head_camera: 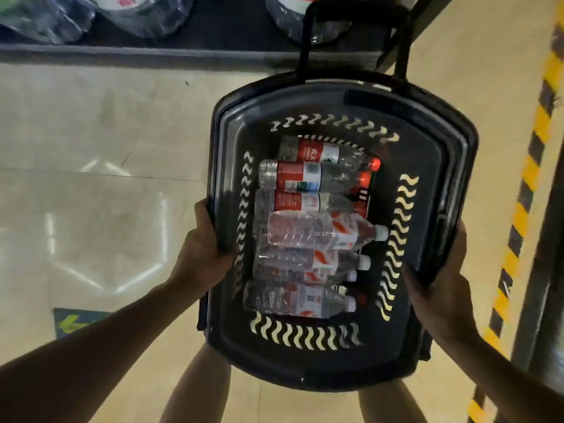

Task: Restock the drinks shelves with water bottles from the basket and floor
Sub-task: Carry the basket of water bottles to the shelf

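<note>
Hands: left hand and right hand clamped on opposite rims of basket.
Bottles: water bottles lying sideways inside.
Room: bare floor to the left.

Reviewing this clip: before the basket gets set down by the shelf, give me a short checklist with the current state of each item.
1. Left hand grips the basket rim: ok.
2. Right hand holds the opposite rim: ok.
3. Water bottles lie inside the basket, none hanging over the rim: ok.
4. Basket handle free of the shelf: cannot tell; they overlap in view.
5. Floor bare left of the basket: ok.
6. Room on the shelf for more bottles: cannot tell.
</note>
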Available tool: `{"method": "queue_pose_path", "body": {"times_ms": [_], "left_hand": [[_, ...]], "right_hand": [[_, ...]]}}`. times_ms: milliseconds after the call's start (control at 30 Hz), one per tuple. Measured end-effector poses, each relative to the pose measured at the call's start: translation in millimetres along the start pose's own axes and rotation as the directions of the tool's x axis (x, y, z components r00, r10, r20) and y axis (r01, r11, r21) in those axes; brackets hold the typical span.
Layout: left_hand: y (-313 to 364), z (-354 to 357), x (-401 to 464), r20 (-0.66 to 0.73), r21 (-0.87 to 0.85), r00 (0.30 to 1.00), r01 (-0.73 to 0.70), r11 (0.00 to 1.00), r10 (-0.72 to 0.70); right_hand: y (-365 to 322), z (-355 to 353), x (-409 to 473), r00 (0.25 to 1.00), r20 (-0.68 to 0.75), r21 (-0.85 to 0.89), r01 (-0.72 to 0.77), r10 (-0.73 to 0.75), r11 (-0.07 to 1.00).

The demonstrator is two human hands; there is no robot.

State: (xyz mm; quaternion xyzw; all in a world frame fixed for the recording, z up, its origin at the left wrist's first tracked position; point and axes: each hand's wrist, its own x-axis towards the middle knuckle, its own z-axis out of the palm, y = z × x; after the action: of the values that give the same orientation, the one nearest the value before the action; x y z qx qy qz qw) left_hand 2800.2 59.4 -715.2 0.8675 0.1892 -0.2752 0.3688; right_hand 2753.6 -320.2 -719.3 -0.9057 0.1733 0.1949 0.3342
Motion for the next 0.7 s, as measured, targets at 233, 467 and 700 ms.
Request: {"method": "queue_pose_path", "body": {"times_ms": [233,467,700], "left_hand": [[15,-18,40,0.02,0.047,1.0,0.01,0.999,-0.011],[29,-23,60,-0.042,0.032,0.999,0.011,0.999,-0.01],[20,-12,41,-0.008,0.016,0.999,0.042,0.999,-0.042]], "right_hand": [[-13,2,26,1.0,-0.025,0.026,-0.004,0.004,1.0],[-20,-6,51,0.998,-0.038,0.055,-0.04,0.042,0.998],[-32,-15,43,0.995,-0.013,0.007,-0.102,0.102,0.995]]}}
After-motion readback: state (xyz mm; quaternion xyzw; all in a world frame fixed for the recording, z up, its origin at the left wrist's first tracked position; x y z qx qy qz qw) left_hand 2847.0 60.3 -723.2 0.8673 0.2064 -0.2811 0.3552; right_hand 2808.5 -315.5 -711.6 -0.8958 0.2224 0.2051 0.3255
